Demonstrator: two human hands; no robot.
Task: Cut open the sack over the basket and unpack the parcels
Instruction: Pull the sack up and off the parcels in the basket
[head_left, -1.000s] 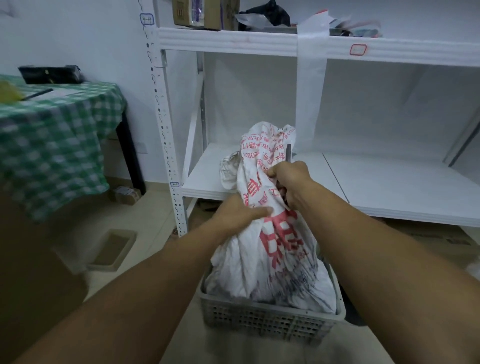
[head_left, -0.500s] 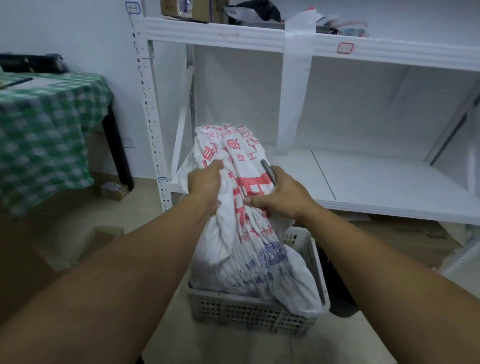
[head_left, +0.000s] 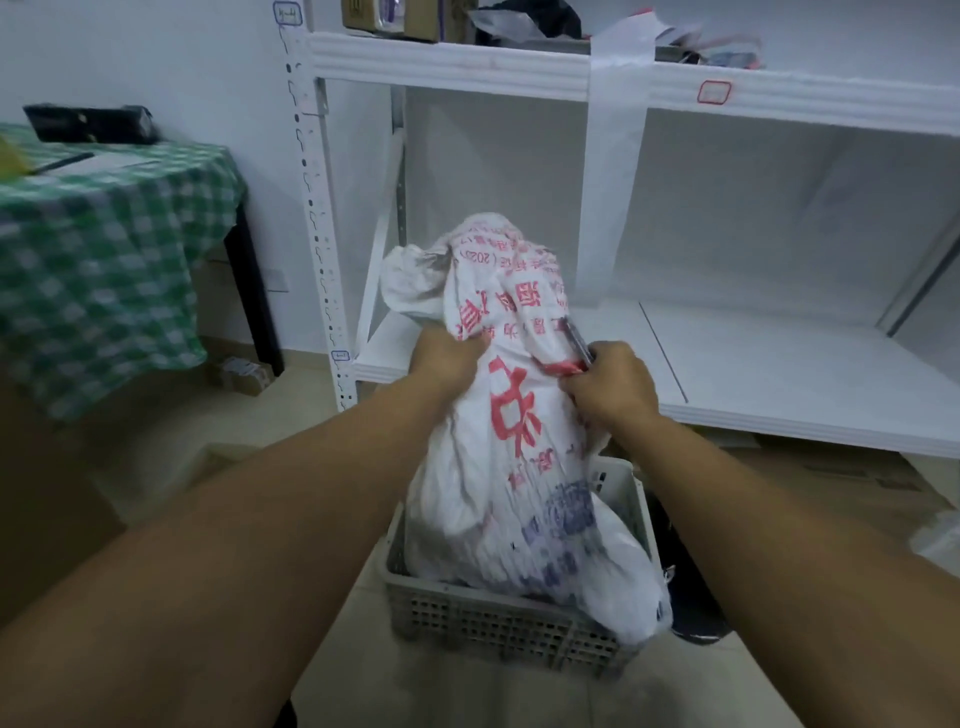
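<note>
A white woven sack (head_left: 509, 467) with red and blue print stands upright in a grey perforated basket (head_left: 498, 621) on the floor. My left hand (head_left: 447, 358) grips the sack's upper left side. On the sack's upper right, my right hand (head_left: 613, 389) holds a thin dark blade (head_left: 577, 343) that points up and left against the fabric, and pinches the cloth too. The sack's top is bunched and folded over. No parcels show; the sack hides its contents.
A white metal shelf unit (head_left: 727, 364) stands right behind the basket, with boxes and bags on its upper shelf (head_left: 467, 21). A table with a green checked cloth (head_left: 104, 249) is at the left. Cardboard (head_left: 857, 478) lies under the shelf at the right.
My left hand climbed from the sack's middle to its upper left. My right hand shifted to the right side, and the blade tilted from upright to slanting against the cloth.
</note>
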